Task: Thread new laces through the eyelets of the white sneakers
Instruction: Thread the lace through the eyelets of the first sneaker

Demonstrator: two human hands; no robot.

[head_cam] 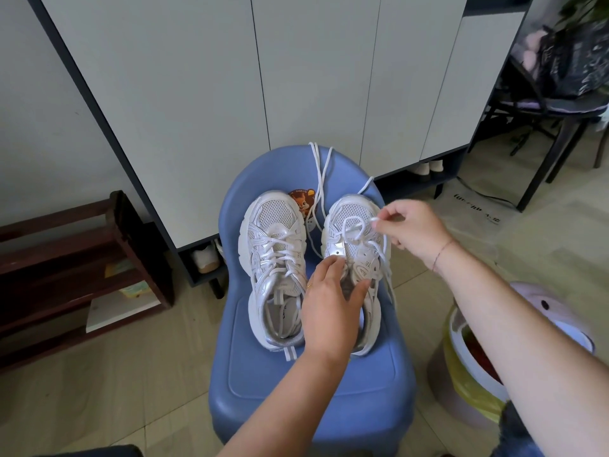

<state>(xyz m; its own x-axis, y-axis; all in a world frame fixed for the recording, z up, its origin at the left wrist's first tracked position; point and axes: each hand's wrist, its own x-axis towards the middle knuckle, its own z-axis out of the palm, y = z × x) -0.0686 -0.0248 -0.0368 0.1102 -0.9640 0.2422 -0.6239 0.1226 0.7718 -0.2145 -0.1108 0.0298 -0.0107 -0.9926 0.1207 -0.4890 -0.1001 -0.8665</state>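
Two white sneakers stand side by side on a blue plastic chair [313, 384], toes pointing away from me. The left sneaker [275, 268] is laced across its tongue. On the right sneaker [357, 245] a white lace [351, 225] loops loosely over the lowest eyelets. My left hand [329, 305] rests on the right sneaker's opening, fingers spread over the tongue and collar. My right hand [412, 232] pinches the lace's tip just above the toe's right side. More white lace [321, 179] trails up over the chair's back between the shoes.
White cabinet doors [263, 77] rise behind the chair. A dark wooden rack [75, 268] stands at the left. A lined bin with a pale lid [474, 367] sits at the right by my arm. A black chair with bags [566, 87] stands far right.
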